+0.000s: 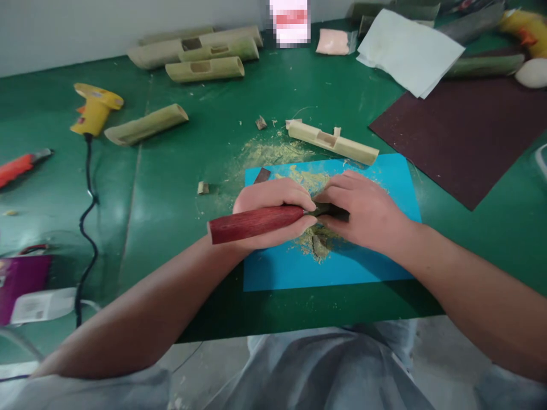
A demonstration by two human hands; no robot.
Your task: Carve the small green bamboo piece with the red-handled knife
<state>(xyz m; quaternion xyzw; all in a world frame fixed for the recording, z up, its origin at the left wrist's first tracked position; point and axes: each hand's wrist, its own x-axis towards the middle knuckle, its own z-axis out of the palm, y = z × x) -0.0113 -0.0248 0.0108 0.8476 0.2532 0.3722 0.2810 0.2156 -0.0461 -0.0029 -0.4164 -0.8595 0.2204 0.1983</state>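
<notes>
A file (256,223) with a red wooden handle lies across my left hand (273,196), whose thumb and fingers close around the handle near its neck. The dark metal part points right, into the curled fingers of my right hand (367,208), and its far end is partly hidden there. Both hands meet over a blue sheet (273,273). Under them lie yellowish shavings and a small bamboo chip (319,247). Just beyond the hands rests a split bamboo piece (354,149) with a rectangular notch. A dark brown strip (262,175) is beside my left hand.
Several notched bamboo tubes (205,69) lie at the back left. A yellow glue gun (96,108) with a black cord and a bamboo tube (147,125) are at left. White paper (405,51) overlaps a dark brown sheet (465,136) at right. The green table's front edge is near my body.
</notes>
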